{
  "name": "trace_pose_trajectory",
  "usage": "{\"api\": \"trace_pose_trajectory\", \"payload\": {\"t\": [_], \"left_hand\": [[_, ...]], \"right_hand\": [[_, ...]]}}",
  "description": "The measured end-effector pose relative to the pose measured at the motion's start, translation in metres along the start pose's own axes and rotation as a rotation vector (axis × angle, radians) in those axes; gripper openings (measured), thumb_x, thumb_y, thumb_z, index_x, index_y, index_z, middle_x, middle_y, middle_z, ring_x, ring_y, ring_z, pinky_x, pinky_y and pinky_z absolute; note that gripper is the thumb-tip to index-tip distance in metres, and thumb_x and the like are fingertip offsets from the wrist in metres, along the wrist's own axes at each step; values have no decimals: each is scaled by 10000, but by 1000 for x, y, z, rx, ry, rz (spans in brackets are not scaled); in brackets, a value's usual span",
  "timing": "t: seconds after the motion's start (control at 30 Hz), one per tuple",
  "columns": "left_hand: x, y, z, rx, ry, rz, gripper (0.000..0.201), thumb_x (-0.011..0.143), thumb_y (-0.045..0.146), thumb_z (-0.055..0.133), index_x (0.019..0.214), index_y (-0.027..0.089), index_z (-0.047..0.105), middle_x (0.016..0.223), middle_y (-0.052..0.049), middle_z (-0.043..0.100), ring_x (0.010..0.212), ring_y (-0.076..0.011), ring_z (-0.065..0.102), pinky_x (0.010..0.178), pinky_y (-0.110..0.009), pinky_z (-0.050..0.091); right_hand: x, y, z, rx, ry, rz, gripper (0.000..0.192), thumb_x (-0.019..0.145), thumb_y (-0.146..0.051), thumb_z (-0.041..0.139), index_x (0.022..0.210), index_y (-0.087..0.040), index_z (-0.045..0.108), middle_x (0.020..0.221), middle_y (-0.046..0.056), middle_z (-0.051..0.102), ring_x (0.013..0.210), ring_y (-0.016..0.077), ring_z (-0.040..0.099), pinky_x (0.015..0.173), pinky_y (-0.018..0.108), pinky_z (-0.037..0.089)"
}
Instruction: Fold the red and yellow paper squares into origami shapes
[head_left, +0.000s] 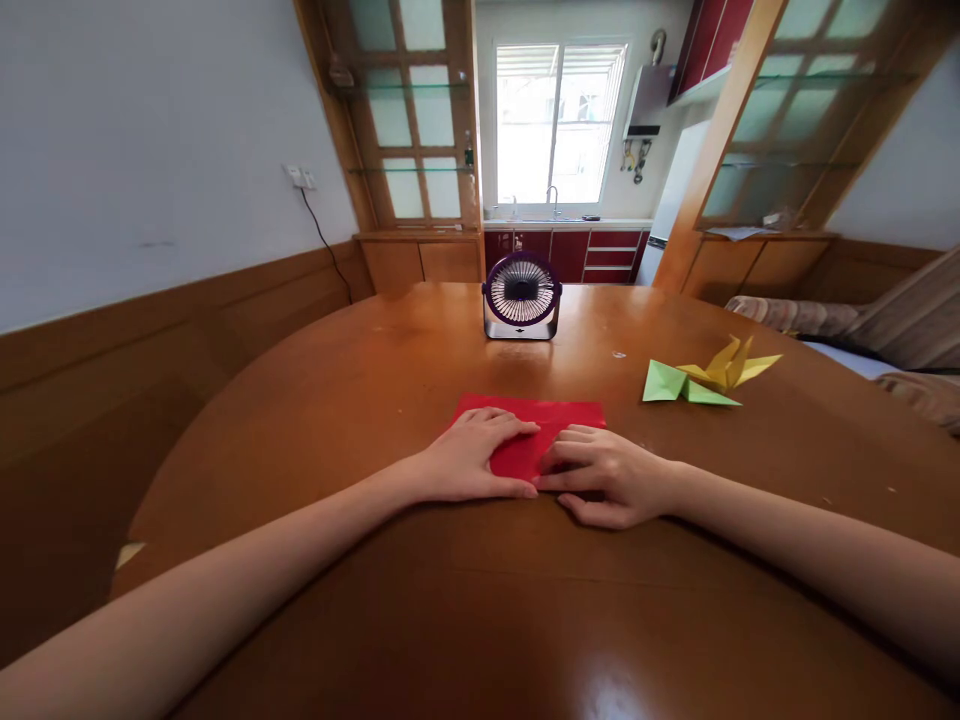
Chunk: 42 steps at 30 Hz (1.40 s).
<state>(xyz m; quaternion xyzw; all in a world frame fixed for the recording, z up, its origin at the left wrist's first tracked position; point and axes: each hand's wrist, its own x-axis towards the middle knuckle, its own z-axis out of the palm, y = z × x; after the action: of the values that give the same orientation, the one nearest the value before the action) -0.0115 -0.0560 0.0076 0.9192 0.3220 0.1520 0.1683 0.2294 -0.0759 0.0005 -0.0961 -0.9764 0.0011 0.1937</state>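
A sheet of red paper (517, 455) lies on the brown wooden tabletop (480, 620). The left hand (480, 455) rests across its left part, fingers spread; the right hand (611, 475), fingers loosely curled, touches it near its lower right corner. Beyond stands a small purple fan (522, 290). To the right sit a green folded paper (664, 382) and a yellow one (729, 370) (its points stick up like wings). A bright window (561, 125) shows behind.

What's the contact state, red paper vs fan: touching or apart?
Apart. The head view shows it: a strip of bare tabletop lies between the base of the fan and the far edge of the red paper.
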Motion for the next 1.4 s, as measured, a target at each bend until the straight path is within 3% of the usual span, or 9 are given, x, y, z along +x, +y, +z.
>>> {"api": "trace_pose_trajectory", "payload": {"t": [0.27,0.7,0.9,1.03,1.2,1.3,1.4], "left_hand": [[-1,1,0,8,-27,-40,851,716,629,696,1419,227,436,1401,-114,515,1316,-318,421,1101,-457,285],[-3,2,0,-38,-38,-78,902,702,635,704,1443,223,397,1420,-114,495,1343,-317,387,1118,-461,266],[-3,-2,4,-128,30,-108,1120,629,648,749,1516,222,213,1522,-143,341,1388,-329,331,1135,-481,249],[-4,-1,5,-143,50,-106,1136,647,625,752,1526,214,163,1515,-146,349,1387,-316,336,1139,-472,252],[-7,0,6,-139,59,-49,923,700,621,716,1469,295,323,1464,-83,440,1342,-310,393,1116,-476,290],[-7,-1,6,-103,36,-60,786,717,638,691,1380,282,466,1409,-69,505,1331,-309,395,1106,-469,303],[-6,0,5,-87,26,-88,786,707,648,693,1355,251,493,1407,-73,506,1333,-299,390,1111,-451,303]], "right_hand": [[-1,-1,0,-130,-22,-41,275,884,-194,485,1086,-137,662,953,100,637,867,204,555,778,352,483],[-6,4,-5,-178,-15,-26,223,886,-176,495,1015,-144,673,856,79,632,822,191,554,749,341,470],[-11,9,-1,-115,4,-3,237,888,-173,492,1039,-144,672,908,94,636,851,194,553,754,338,467],[-12,9,0,-91,5,0,246,886,-175,495,1058,-138,668,922,98,634,828,189,543,753,339,464],[-9,6,-2,-86,13,12,248,888,-174,481,1034,-136,678,888,101,629,777,186,521,714,334,457],[-8,5,-3,-68,22,19,249,888,-175,477,1027,-137,680,891,104,629,775,187,518,713,334,458],[-9,4,-2,-43,19,30,249,885,-178,483,1035,-130,676,906,107,631,787,189,518,726,336,463]]}}
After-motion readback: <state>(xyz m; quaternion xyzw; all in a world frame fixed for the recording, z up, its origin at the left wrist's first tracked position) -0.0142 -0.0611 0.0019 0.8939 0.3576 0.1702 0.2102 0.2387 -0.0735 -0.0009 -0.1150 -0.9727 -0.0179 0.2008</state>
